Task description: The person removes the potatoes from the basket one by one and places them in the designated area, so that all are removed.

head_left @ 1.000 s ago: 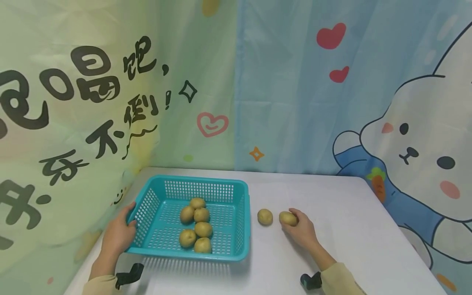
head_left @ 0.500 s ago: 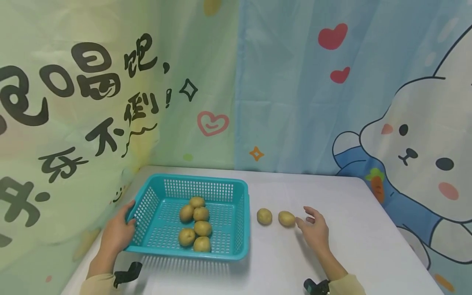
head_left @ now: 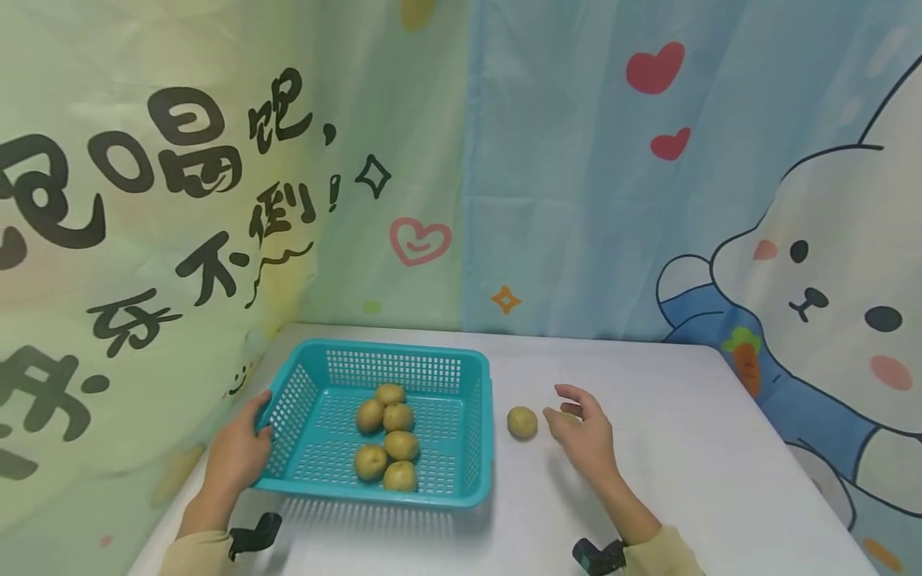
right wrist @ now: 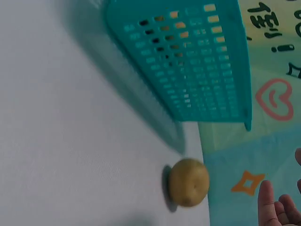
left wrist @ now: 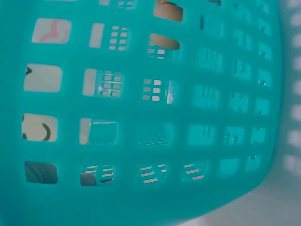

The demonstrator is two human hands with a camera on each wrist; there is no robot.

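Note:
My left hand [head_left: 238, 450] grips the left rim of a turquoise plastic basket [head_left: 478, 448]; the basket's perforated wall [left wrist: 178, 202] fills the left wrist view. Inside lie several potatoes [head_left: 398, 446], bunched near the middle. To the right of the basket one potato [head_left: 522, 422] rests on the white table, also seen as a round potato [right wrist: 189, 182] in the right wrist view. My right hand [head_left: 587, 438] is just right of it, fingers loosely bent and thumb apart, holding nothing. It covers nearly all of a second loose potato in the head view.
The white table [head_left: 691, 456] runs back to a printed curtain [head_left: 547, 200] with cartoon figures and lettering. A black wrist mount [head_left: 257, 534] sits at the left wrist, and another black wrist mount [head_left: 599, 555] at the right.
My right hand had its fingers at the right-hand loose potato, drew away to the right, then came back left over it. The left hand and basket stay put.

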